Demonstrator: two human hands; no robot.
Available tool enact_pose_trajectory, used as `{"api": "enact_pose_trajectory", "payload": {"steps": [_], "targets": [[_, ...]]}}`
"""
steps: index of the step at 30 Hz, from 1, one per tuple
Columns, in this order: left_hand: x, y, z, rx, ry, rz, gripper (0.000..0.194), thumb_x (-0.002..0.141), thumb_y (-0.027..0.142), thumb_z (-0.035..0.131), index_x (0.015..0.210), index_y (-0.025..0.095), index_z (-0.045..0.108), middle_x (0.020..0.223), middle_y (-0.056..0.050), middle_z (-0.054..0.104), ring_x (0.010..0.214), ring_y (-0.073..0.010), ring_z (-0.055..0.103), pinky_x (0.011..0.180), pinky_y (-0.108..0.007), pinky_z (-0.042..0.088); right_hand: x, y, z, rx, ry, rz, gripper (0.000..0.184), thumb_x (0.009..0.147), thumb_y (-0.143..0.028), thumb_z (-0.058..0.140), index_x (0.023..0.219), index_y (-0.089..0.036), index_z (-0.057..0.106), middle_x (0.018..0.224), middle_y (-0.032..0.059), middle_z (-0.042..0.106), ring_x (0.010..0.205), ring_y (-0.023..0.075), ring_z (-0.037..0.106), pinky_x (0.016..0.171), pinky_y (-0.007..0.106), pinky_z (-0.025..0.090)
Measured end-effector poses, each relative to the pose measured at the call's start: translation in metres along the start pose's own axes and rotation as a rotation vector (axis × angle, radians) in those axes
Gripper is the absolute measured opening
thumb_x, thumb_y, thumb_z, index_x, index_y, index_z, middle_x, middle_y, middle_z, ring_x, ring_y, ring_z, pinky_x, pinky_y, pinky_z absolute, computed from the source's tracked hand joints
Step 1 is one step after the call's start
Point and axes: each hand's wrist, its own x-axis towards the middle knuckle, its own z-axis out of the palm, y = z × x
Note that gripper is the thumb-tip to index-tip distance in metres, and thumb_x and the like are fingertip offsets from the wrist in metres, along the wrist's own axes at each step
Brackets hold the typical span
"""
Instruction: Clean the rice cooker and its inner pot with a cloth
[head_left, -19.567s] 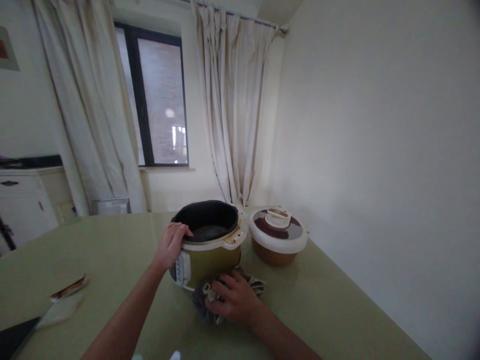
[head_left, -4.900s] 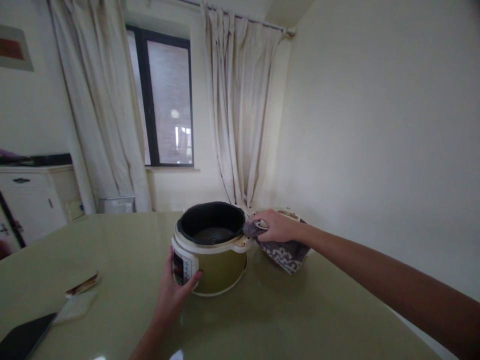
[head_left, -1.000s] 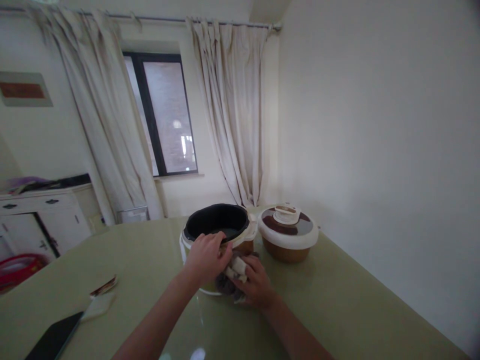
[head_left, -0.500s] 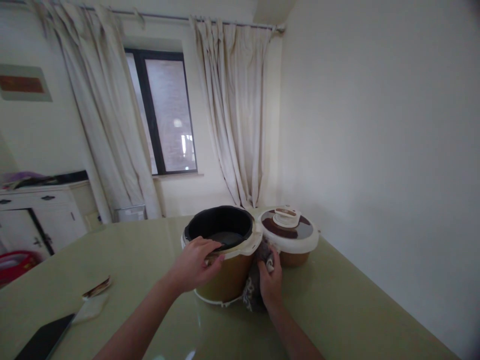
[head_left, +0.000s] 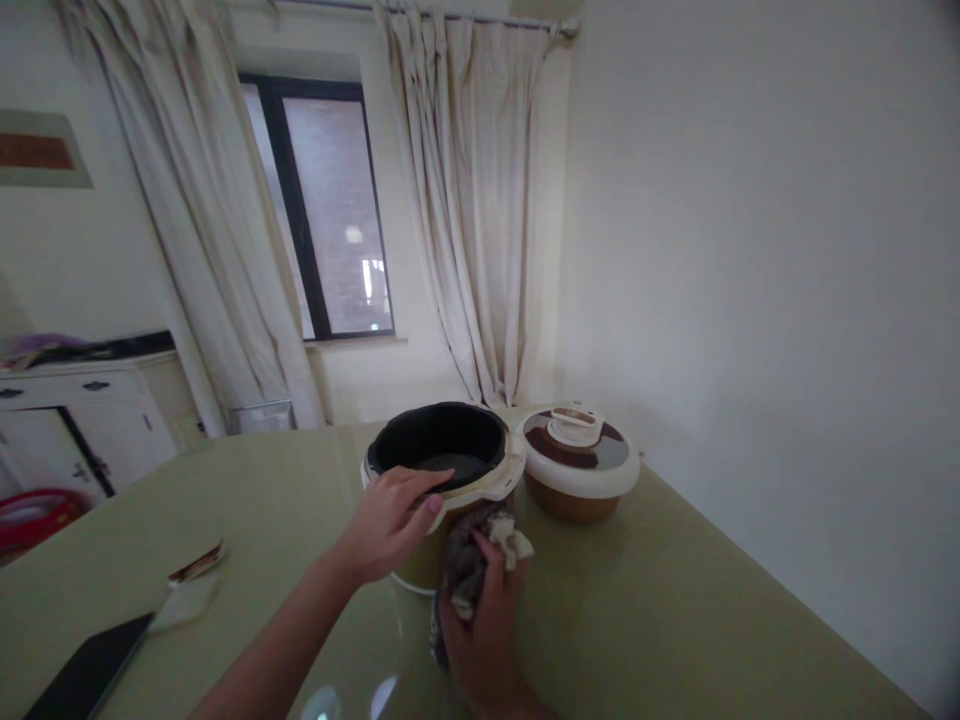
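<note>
An electric pressure cooker body (head_left: 420, 578) with a dark inner pot (head_left: 442, 440) stands uncovered on the table. My left hand (head_left: 386, 525) grips its near rim, fingers over the top edge and thumb on the outside. Bunched in my right hand (head_left: 484, 625) is a grey patterned cloth (head_left: 465, 560), pressed against the front of the cooker's outer wall below the rim. Part of that wall is hidden by the cloth and my hands. The cooker's lid (head_left: 577, 455), white-rimmed with a brown top and a handle, sits just to the right on a brown base.
The pale green glossy table (head_left: 285, 520) reaches to the wall on the right. A dark flat device (head_left: 94, 665) and a small packet (head_left: 196, 565) lie at the left. Beyond are a white cabinet (head_left: 112, 410), a red basin (head_left: 41, 518) and curtains (head_left: 472, 200) beside a window.
My right hand has moved the cloth from the cooker's right side, near the lid, round to its front, leftward and closer to me. My left hand stays on the rim.
</note>
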Motion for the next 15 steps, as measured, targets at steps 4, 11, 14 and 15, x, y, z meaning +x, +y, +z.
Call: {"api": "enact_pose_trajectory", "payload": {"steps": [4,11,14,15], "targets": [[0.002,0.005,-0.004,-0.054,0.007,-0.020,0.062,0.111,0.052,0.027,0.126,0.024,0.080,0.119,-0.009,0.083,0.109,-0.0251,0.077,0.094,-0.039,0.056,0.017,-0.014,0.000,-0.125,-0.096,-0.267,0.065,0.087,-0.044,0.069,0.148,-0.026,0.059,0.140,0.0184,0.057,0.126,0.0409,0.058,0.103,0.062,0.052],[0.004,0.008,-0.002,-0.052,0.040,0.023,0.061,0.111,0.048,0.028,0.120,0.022,0.082,0.115,-0.009,0.084,0.105,-0.0241,0.078,0.091,-0.038,0.057,0.041,0.025,-0.016,-0.200,-0.237,-0.449,0.077,0.080,-0.039,0.076,0.155,-0.036,0.058,0.146,0.0146,0.061,0.127,0.0429,0.059,0.109,0.064,0.050],[0.005,0.007,0.001,-0.001,0.041,0.023,0.056,0.110,0.047,0.033,0.115,0.022,0.083,0.110,-0.009,0.085,0.100,-0.0237,0.079,0.086,-0.037,0.057,0.033,0.056,-0.031,-0.215,-0.401,-0.586,0.078,0.071,-0.035,0.079,0.148,-0.039,0.065,0.136,0.0137,0.068,0.119,0.0407,0.063,0.103,0.061,0.055],[0.006,0.007,0.002,0.021,0.038,0.023,0.054,0.110,0.047,0.035,0.113,0.022,0.083,0.108,-0.008,0.085,0.098,-0.0234,0.079,0.083,-0.036,0.057,0.031,0.064,-0.036,-0.214,-0.477,-0.612,0.078,0.068,-0.034,0.081,0.145,-0.040,0.068,0.133,0.0127,0.070,0.117,0.0397,0.064,0.102,0.060,0.055]]}}
